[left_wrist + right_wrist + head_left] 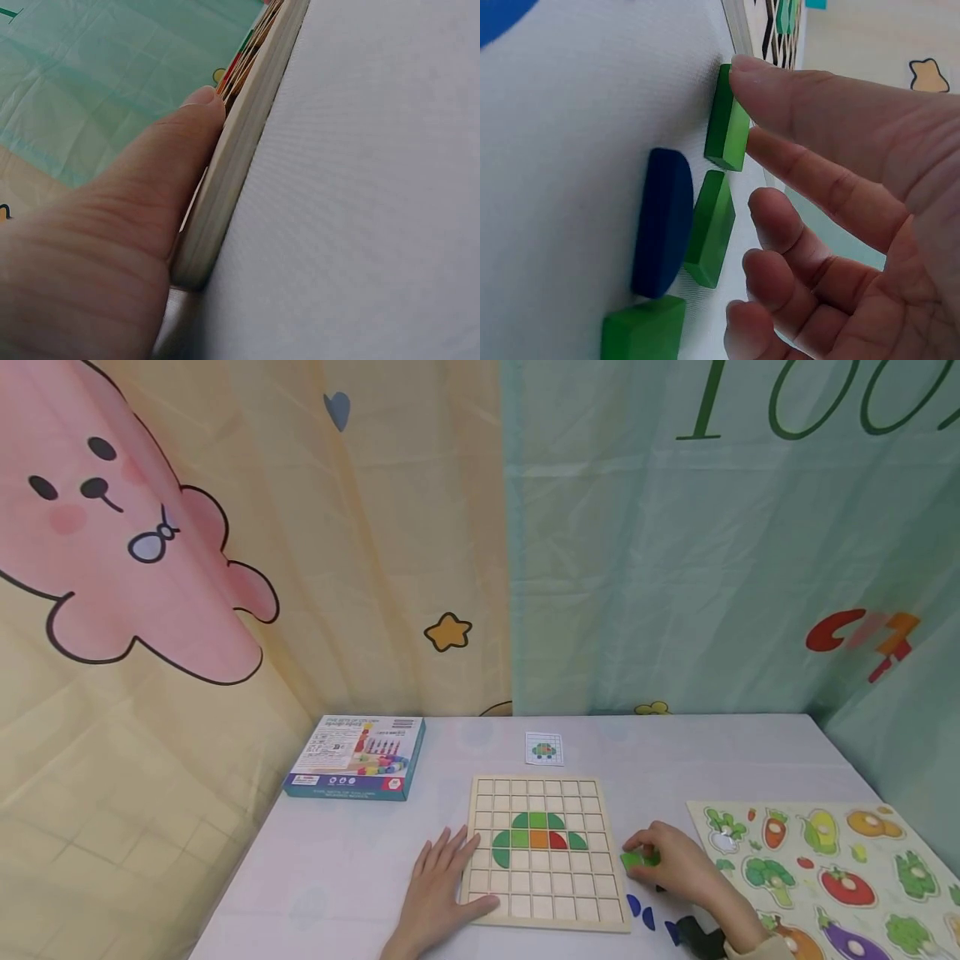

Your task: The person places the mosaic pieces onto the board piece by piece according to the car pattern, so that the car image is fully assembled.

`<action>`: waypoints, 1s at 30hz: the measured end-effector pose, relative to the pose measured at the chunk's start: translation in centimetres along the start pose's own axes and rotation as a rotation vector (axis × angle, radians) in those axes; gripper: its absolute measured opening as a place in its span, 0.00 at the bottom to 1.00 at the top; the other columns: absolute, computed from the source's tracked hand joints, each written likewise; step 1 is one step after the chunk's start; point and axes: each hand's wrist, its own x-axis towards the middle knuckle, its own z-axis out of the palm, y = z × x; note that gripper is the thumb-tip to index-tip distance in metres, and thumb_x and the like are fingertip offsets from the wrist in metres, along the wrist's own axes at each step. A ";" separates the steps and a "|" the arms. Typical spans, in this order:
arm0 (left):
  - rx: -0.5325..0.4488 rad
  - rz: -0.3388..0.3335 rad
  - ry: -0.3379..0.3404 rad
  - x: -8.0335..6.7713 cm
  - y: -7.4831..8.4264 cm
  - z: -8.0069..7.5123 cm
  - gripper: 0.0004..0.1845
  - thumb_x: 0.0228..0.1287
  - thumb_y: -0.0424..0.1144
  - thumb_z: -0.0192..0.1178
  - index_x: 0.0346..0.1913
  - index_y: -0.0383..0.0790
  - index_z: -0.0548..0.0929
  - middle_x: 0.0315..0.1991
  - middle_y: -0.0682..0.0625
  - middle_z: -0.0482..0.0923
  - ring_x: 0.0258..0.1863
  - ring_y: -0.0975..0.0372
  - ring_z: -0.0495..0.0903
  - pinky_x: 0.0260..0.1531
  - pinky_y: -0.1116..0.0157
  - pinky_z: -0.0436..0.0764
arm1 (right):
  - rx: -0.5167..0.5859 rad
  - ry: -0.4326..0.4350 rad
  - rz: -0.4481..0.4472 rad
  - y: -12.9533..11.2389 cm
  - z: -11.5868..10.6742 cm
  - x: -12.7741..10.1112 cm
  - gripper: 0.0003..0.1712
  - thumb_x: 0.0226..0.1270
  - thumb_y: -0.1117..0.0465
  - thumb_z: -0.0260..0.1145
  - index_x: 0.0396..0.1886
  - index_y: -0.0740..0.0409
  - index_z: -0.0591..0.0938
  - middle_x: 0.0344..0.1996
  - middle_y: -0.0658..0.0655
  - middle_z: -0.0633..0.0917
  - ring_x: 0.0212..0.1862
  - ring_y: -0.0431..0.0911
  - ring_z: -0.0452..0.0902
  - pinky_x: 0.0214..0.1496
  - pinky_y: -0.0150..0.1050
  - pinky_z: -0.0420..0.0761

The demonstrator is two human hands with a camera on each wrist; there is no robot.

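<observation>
Head view: vegetable puzzle (832, 868) flanks right hand (671, 864); box (356, 768) sits far-left.

Wooden grid board (547, 893) lies flat near the table's front edge, bearing a partial green, orange and red pattern. Green block (639, 859) sits just off its right edge.

The grid board (547, 852) is made of pale, unvarnished wood with a matt finish. The green blocks (726, 131) are painted wood, smooth with a faint sheen, as is the dark blue piece (662, 221). The counter (345, 860) is covered in finely woven, matt white cloth. The backdrop curtains (637, 568) are seen as thin, creased printed fabric.
</observation>
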 end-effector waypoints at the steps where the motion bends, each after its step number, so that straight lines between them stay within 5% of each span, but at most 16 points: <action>1: 0.001 0.001 0.004 0.0 0.0 0.0 0.50 0.49 0.78 0.49 0.71 0.51 0.64 0.71 0.51 0.58 0.71 0.50 0.49 0.67 0.45 0.48 | 0.003 -0.003 0.006 0.0 0.0 0.0 0.14 0.42 0.61 0.79 0.32 0.52 0.86 0.23 0.48 0.70 0.26 0.43 0.64 0.26 0.35 0.66; 18: -0.012 -0.021 -0.038 0.1 -0.1 0.0 0.51 0.48 0.78 0.49 0.71 0.51 0.63 0.72 0.51 0.57 0.72 0.51 0.48 0.68 0.46 0.45 | 0.019 0.009 0.029 -0.1 0.2 -0.1 0.18 0.40 0.64 0.80 0.25 0.51 0.77 0.23 0.49 0.70 0.25 0.44 0.64 0.25 0.36 0.66; 30: -0.015 -0.022 -0.039 0.0 0.0 -0.1 0.50 0.49 0.78 0.50 0.71 0.51 0.63 0.72 0.51 0.57 0.72 0.51 0.47 0.68 0.46 0.45 | 0.023 -0.016 0.071 -1.1 0.5 -0.8 0.15 0.49 0.67 0.74 0.25 0.51 0.74 0.17 0.46 0.73 0.21 0.42 0.66 0.23 0.35 0.67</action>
